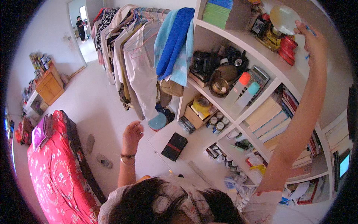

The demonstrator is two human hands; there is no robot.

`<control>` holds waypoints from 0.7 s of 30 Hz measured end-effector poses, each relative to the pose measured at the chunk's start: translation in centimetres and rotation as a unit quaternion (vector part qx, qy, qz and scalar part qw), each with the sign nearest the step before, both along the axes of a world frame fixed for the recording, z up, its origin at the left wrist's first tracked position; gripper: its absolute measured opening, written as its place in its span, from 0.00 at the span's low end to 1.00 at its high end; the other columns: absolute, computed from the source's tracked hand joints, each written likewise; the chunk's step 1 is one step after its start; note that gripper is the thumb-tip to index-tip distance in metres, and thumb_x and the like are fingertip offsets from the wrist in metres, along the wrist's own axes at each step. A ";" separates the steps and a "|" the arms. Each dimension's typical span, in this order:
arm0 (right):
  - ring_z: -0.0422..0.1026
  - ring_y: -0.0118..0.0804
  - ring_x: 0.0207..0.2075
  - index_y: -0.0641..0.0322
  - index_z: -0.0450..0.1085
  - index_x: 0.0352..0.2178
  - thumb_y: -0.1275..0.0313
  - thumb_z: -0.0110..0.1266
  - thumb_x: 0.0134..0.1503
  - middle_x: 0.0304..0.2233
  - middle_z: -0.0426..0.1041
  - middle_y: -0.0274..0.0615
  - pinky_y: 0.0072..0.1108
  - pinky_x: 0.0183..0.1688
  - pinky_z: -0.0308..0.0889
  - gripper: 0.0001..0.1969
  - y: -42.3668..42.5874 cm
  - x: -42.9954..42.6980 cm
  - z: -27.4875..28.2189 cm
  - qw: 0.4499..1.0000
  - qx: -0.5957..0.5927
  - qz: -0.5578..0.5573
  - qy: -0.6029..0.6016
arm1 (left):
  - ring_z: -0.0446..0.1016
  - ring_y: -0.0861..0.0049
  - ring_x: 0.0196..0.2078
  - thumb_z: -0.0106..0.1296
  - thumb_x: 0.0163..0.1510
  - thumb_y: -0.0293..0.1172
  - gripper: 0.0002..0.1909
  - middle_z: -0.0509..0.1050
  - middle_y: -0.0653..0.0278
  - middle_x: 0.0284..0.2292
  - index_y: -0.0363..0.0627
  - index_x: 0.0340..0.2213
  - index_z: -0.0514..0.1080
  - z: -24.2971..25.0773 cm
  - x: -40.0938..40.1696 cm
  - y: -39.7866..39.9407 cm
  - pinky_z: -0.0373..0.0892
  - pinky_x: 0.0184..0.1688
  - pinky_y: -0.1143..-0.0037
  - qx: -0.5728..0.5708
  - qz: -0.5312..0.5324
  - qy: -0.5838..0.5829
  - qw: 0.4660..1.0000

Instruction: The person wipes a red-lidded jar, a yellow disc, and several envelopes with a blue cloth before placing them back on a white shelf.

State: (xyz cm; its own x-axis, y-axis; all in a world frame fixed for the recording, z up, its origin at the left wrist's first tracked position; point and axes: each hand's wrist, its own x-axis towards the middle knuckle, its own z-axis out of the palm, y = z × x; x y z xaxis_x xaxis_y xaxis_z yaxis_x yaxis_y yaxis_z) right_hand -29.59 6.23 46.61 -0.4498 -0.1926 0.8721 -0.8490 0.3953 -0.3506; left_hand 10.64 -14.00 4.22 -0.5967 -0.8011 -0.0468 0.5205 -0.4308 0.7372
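Note:
My right hand (312, 39) is raised at the top shelf and grips the edge of a pale round object (285, 19), perhaps a plate or lid; something thin and blue shows by the fingers. Right below that object are a dark bottle with a red cap (261, 24), a yellow container (269, 39) and a red ribbed object (288, 49). My left hand (133, 133), with bracelets at the wrist, hangs in the air with bent fingers and nothing seen in it. Near it are a blue-lidded round container (157, 121) and a black book or box with a red band (174, 146).
A white shelf unit (237, 121) holds books, jars and two plastic tubes with orange and teal caps. Hanging clothes (139, 64) and a towel (174, 42) adjoin it. A red-covered bed (56, 168) stands at left, slippers (104, 161) on the floor. A person (80, 28) stands beyond the doorway.

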 end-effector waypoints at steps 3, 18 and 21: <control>0.50 0.15 0.12 0.64 0.71 0.29 0.57 0.58 0.45 0.19 0.70 0.32 0.11 0.14 0.43 0.18 0.4 7.9 -7.1 0.977 -0.083 0.160 -0.115 | 0.68 0.80 0.32 0.37 0.55 0.41 0.18 0.70 0.66 0.28 0.40 0.37 0.67 3.0 -3.1 2.2 0.65 0.35 0.79 -0.094 -0.055 -0.018 0.994; 0.67 0.22 0.22 0.70 0.70 0.30 0.69 0.56 0.49 0.22 0.71 0.38 0.14 0.22 0.63 0.12 1.9 19.8 -31.4 0.806 -0.049 0.283 -0.518 | 0.58 0.51 0.52 0.24 0.50 0.65 0.37 0.51 0.46 0.54 0.59 0.56 0.43 8.2 -12.6 11.8 0.63 0.46 0.54 0.012 -0.294 0.184 0.938; 0.67 0.30 0.28 0.70 0.67 0.33 0.67 0.55 0.49 0.27 0.70 0.41 0.18 0.32 0.63 0.15 3.1 19.4 -31.5 0.800 0.055 0.254 -0.540 | 0.58 0.49 0.52 0.26 0.51 0.62 0.34 0.52 0.46 0.54 0.61 0.56 0.44 7.7 -12.7 12.7 0.63 0.46 0.53 0.057 -0.285 0.194 0.937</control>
State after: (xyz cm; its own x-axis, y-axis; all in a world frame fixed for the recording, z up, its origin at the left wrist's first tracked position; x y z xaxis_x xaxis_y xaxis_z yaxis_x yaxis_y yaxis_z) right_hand -10.17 9.31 15.06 -0.7696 -0.6384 -0.0082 -0.1343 0.1745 -0.9755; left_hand -2.08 -1.26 11.95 -0.9163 -0.3493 0.1961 0.4004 -0.7849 0.4728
